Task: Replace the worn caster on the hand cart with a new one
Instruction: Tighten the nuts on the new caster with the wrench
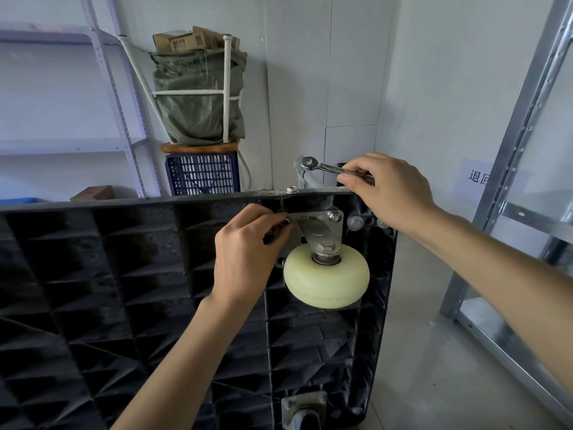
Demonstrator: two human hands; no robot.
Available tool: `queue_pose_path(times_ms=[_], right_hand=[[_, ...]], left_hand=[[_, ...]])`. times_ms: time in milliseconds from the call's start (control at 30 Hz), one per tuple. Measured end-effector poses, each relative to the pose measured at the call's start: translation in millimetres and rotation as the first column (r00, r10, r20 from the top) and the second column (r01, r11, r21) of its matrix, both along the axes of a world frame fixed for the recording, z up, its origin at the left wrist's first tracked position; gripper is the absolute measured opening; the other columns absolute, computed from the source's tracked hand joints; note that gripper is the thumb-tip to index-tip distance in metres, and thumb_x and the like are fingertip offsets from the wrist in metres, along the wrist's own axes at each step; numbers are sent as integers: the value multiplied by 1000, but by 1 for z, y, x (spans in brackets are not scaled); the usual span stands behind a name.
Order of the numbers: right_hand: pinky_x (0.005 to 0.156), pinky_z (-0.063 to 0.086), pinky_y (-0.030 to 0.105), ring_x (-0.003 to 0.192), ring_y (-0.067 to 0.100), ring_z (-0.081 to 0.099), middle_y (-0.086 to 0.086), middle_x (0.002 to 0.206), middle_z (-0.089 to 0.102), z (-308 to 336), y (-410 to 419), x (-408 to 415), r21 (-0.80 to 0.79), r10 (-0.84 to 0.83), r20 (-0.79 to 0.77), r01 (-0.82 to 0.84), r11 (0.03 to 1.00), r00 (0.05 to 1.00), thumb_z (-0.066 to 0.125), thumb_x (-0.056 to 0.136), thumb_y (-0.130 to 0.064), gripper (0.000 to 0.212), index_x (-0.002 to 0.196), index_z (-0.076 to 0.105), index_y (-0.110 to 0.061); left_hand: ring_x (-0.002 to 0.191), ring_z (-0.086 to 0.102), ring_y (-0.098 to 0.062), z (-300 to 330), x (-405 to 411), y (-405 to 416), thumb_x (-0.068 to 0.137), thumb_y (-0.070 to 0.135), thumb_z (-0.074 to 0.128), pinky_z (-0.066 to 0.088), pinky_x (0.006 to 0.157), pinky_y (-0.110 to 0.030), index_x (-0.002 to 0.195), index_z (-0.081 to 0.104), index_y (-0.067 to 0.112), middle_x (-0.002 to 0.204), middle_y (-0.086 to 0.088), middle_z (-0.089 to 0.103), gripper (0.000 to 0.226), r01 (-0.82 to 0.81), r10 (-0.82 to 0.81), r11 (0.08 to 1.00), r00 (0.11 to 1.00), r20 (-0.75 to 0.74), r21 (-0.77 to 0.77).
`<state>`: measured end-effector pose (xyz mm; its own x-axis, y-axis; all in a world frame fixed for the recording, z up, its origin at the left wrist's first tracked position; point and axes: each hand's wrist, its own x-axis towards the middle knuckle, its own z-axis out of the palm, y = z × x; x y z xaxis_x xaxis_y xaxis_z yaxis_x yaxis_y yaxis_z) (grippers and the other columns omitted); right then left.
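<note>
While right hand (392, 193) grips the wrench (331, 167), left hand (248, 252) fingers pinch beside the caster (325, 274).

Against the back wall (350, 72): blue crate (203, 174), wooden stool seat (200, 147) on top, white wire frame (228, 88) around a green sack (198, 97), cardboard boxes (186, 40) sticking out above. Left: grey shelving (117, 97), blue bin (18, 200) and brown block (93, 192) at its foot. Right: metal rack (511, 169), paper sign (474, 176) on the wall behind.
</note>
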<state>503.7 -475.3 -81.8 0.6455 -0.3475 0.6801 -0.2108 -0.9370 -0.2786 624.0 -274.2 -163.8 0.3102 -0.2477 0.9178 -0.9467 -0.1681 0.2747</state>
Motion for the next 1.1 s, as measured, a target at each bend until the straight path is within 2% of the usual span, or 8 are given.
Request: queue_pose_path(times_ms=[133,267,367,467,667,767,900,1100], right_hand=[[69,35,31,86,10,54,-14,98,64,0,0,0,4,-2,0,2,1000,1000,56,99,-49,21,103,70,-33],[69,34,30,86,8,52,-16,97,62,0,0,0,7,-3,2,3,1000,1000,56,99,-48,21,104,70,-34],[69,34,30,86,8,52,-17,97,62,0,0,0,1,-6,-3,6,1000,1000,56,99,-49,21,104,70,-34],[69,36,31,86,10,54,-16,97,63,0,-1,0,0,-5,-7,5,1000,1000,55,99,-49,21,103,69,-34],[71,38,32,87,11,55,-16,97,62,-1,-1,0,2,-4,3,4,1000,1000,55,99,-50,21,102,69,-35],[71,37,32,86,11,54,-16,96,62,-1,-1,0,2,-7,4,7,1000,1000,55,99,-50,21,102,69,-35],[71,37,32,86,11,54,-16,97,62,-1,0,0,-1,-8,8,8,1000,1000,55,99,-50,22,103,70,-34],[68,35,31,84,11,54,-16,95,61,-2,0,0,-8,-7,10,7,1000,1000,55,100,-49,21,103,69,-34]], left_hand=[[75,63,-11,0,1,0,81,5,84,55,72,-18,104,80,6,92,-2,68,23,20,-21,1000,1000,15,21],[76,64,-11,-2,0,-1,81,11,85,56,72,-21,105,79,7,94,-2,69,26,0,0,1000,1000,12,-2],[71,65,-12,-3,0,0,79,21,87,57,67,-26,99,80,9,91,1,71,24,-40,38,998,999,-36,-51],[70,67,-13,-5,1,-1,80,17,87,58,63,-30,92,81,8,89,0,73,16,-31,30,998,1000,-3,-54],[76,64,-16,-5,4,0,82,2,82,58,67,-32,103,80,5,91,-4,68,22,14,-15,1000,998,58,18],[78,65,-17,-6,4,1,82,5,83,59,68,-34,106,79,5,93,-4,68,24,24,-25,999,998,51,21],[82,64,-15,-4,3,1,81,17,86,57,74,-28,105,80,7,95,-2,66,27,28,-28,1000,999,23,14],[83,59,-19,-6,4,-3,86,11,80,56,67,-38,111,79,14,98,0,60,26,16,-16,999,1000,2,40]])
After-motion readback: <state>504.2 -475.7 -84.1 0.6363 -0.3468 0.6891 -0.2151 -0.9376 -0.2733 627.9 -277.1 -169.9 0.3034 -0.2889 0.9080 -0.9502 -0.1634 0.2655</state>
